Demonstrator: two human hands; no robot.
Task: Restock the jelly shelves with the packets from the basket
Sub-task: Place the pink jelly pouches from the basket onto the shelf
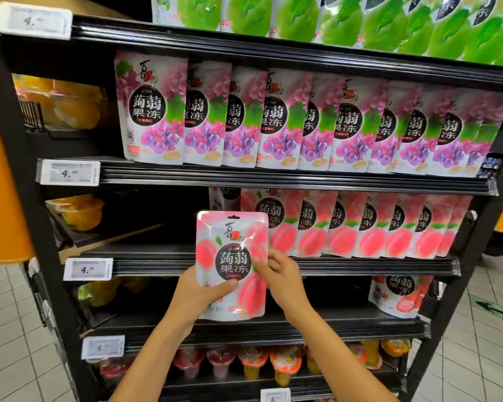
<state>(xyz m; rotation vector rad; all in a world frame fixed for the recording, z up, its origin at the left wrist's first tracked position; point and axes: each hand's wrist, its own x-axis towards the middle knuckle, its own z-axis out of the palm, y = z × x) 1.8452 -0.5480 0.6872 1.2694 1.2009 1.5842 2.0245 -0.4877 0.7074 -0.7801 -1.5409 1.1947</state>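
Placing step: the glossy pink-and-white peach jelly packet (231, 250) sits at centre frame before the black middle shelf (151, 266), held by the left hand (206, 294), its grip round the lower edge, and the right hand (282, 274), pinching the right side. Next, I judge, it should be stood in the dark gap left of the matching peach packet row (360, 227). The basket is out of view, and the back of the gap is lost in shadow

The single head-worn wide-angle camera faces the jelly shelves (273, 181) from close by, tilted slightly downward.
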